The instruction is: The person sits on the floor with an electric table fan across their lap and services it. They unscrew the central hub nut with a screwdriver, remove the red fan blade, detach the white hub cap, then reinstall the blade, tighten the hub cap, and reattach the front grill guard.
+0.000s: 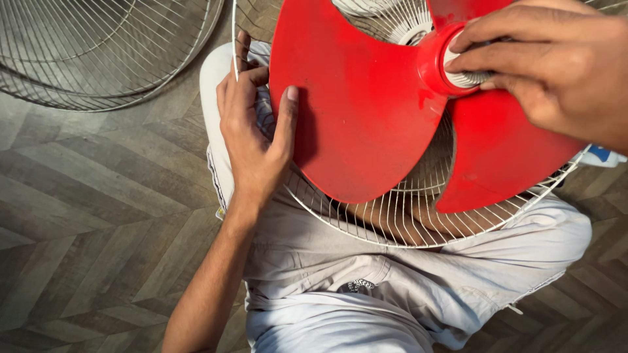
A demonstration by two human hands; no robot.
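Red fan blade (356,124) braced by spread left hand (252,140) (thumb flat); right hand (543,62) pinches white hub cap (466,77).

One red fan blade assembly (366,124), showing three blades: one large at the left, one at the lower right, one cut off by the far edge. One red hub (433,60) at its middle, carrying one white ribbed cap (466,78). Two wire guards: one white rear guard (392,222) under the blades, one grey guard (98,52) lying on the floor (85,216) at the far left. Two hands: one left hand (252,137) on the left blade and guard rim, one right hand (543,59) on the cap. One pair of light grey shorts (366,301) near. One herringbone wood floor.
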